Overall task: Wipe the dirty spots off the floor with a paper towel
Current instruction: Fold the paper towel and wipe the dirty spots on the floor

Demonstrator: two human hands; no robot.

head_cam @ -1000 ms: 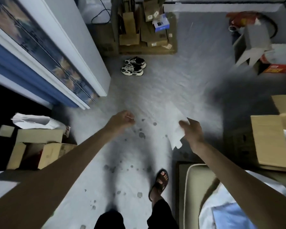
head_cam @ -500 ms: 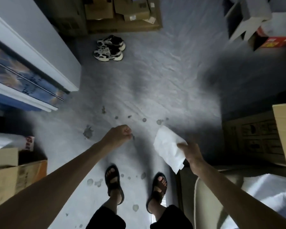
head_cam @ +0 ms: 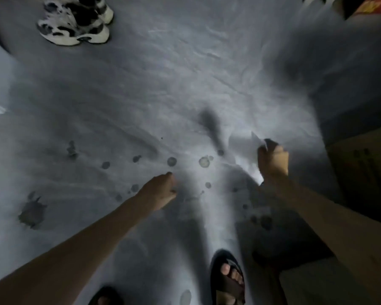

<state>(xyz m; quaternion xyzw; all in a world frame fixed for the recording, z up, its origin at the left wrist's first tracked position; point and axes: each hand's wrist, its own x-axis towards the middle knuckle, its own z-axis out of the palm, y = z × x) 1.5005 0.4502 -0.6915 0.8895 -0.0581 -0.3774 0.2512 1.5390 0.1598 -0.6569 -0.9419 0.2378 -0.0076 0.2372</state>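
A: At the right hand (head_cam: pixel 272 160), entry one: fingers (head_cam: pixel 273 150) clenched round the top edge of the paper towel (head_cam: pixel 245 153). One corner sticks up above the knuckles.

B: Noted. Towel position?

A: It hangs just left of that hand, over the floor (head_cam: pixel 185 73). Cannot tell whether its lower edge touches the floor. White on pale grey, so the outline is poor.

B: Left hand (head_cam: pixel 161 190)?

A: Fingers (head_cam: pixel 171 183) curled into a fist, nothing seen in it. The hand is held out over the floor, near the middle marks.

B: Surface?

A: Pale grey floor with a wrinkled, ridged texture. The dirty spots (head_cam: pixel 172 161) are round and dark, in a loose row ahead of and between the hands. A larger ragged splat (head_cam: pixel 31 213) lies far left. More spots sit low right, in shadow.

B: Room?

A: Black-and-white sneakers (head_cam: pixel 75 23) top left, partly cut off. Cardboard box (head_cam: pixel 361 168) at right, dim. Corner of a red box (head_cam: pixel 370 5) top right, cropped. Dark sandal (head_cam: pixel 228 280) on the right foot, toes showing. A second sandal (head_cam: pixel 103 298) is cut by the lower edge.

B: Limits?

A: Motion blur and low light throughout. The right side is lost in shadow.
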